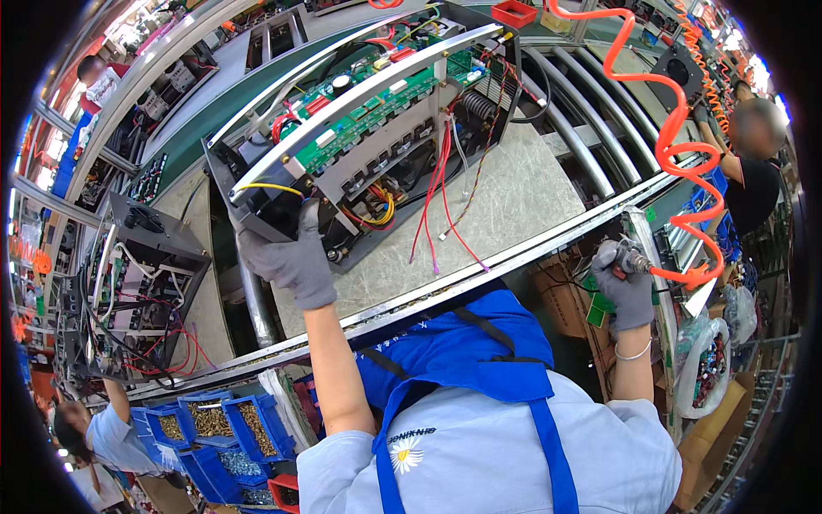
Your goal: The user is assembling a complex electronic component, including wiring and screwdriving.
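An opened machine chassis (385, 171) lies on a worn board in front of me, with a green circuit board (342, 147) along its top and metal rails across it. My gloved left hand (291, 261) is closed on the chassis's dark end panel at its near left corner; some fingertips are hidden behind the panel. Red wires (438, 193) with loose ends hang from the chassis onto the board. Off to the right, my gloved right hand (623, 287) wraps around an air tool (635, 259) joined to an orange coiled hose (685, 163). The tool's working end is hidden.
Steel rollers (578, 120) run right of the board (514, 197). A second chassis (145, 291) stands at left, where a co-worker's arm (117, 400) reaches up. Blue bins (257, 426) of screws sit at lower left. Another person (753, 171) works at far right.
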Demonstrator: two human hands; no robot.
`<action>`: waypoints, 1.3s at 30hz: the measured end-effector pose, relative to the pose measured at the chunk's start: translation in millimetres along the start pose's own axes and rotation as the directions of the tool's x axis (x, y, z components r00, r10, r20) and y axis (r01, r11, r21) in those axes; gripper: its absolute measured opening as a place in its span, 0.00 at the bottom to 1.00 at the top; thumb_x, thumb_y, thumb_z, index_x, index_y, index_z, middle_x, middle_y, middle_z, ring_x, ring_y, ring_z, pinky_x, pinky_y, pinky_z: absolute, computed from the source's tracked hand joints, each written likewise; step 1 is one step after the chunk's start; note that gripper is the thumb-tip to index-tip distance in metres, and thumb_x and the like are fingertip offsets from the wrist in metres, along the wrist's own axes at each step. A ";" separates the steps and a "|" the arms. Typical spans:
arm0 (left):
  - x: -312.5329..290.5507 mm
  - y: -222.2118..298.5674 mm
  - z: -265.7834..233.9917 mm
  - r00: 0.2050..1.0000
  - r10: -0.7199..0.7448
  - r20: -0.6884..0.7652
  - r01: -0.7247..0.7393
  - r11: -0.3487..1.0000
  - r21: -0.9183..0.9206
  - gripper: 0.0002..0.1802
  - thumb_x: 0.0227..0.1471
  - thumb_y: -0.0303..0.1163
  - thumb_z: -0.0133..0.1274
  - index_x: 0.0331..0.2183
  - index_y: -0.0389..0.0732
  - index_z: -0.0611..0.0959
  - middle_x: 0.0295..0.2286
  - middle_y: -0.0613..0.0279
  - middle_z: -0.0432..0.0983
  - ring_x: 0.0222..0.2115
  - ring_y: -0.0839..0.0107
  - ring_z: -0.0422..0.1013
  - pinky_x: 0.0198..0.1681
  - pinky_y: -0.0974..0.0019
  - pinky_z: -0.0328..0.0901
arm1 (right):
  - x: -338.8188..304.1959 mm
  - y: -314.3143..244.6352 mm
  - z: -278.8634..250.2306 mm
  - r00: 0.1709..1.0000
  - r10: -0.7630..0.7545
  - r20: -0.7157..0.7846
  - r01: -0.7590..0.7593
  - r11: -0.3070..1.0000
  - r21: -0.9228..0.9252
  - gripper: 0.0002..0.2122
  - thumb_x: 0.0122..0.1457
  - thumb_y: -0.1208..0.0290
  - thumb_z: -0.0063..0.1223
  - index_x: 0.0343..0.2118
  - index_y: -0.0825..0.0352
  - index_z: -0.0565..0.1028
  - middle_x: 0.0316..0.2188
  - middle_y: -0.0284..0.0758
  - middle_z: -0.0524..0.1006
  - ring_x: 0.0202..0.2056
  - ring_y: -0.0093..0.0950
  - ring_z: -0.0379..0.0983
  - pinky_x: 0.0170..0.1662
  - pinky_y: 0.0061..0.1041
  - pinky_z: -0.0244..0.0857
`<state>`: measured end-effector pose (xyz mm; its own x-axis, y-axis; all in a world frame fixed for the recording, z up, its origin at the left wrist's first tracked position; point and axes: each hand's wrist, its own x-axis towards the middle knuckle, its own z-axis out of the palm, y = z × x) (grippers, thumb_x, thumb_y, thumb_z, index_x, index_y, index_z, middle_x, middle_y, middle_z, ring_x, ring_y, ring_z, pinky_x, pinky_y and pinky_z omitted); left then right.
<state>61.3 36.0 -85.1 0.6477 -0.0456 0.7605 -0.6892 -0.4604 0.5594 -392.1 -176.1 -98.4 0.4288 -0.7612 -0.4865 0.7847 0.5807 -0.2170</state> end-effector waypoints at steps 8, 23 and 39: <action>-2.8 5.1 -2.5 0.992 -0.125 0.009 0.124 0.992 0.010 0.62 0.26 0.61 0.72 0.53 0.26 0.67 0.48 0.39 0.68 0.50 0.44 0.65 0.55 0.48 0.59 | 85.9 -59.4 -29.7 0.959 -0.051 -0.278 0.037 0.998 -0.054 0.14 0.60 0.59 0.48 0.23 0.63 0.70 0.16 0.31 0.69 0.21 0.27 0.68 0.26 0.28 0.66; -45.7 -15.0 24.8 0.917 -0.399 -0.023 0.394 0.913 -0.108 0.54 0.44 0.61 0.62 0.59 0.30 0.64 0.47 0.47 0.75 0.45 0.54 0.73 0.50 0.58 0.66 | 158.5 -165.0 -91.9 0.968 0.042 -0.247 -0.061 0.996 -0.068 0.20 0.57 0.52 0.50 0.40 0.65 0.75 0.33 0.36 0.78 0.29 0.29 0.75 0.28 0.29 0.73; -65.4 43.7 35.7 0.967 -0.196 -0.161 0.204 0.978 0.033 0.50 0.51 0.56 0.56 0.59 0.25 0.59 0.55 0.38 0.62 0.55 0.48 0.61 0.59 0.55 0.54 | 94.0 -31.0 -8.0 0.988 0.105 -0.115 -0.136 0.212 -0.968 0.20 0.63 0.54 0.47 0.40 0.72 0.74 0.22 0.33 0.74 0.20 0.23 0.71 0.21 0.20 0.65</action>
<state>0.4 -12.8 -122.3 0.7098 0.1886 0.6787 -0.5313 -0.4891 0.6917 -379.7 -263.3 -144.2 0.4545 -0.6575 -0.6010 -0.3249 0.5059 -0.7991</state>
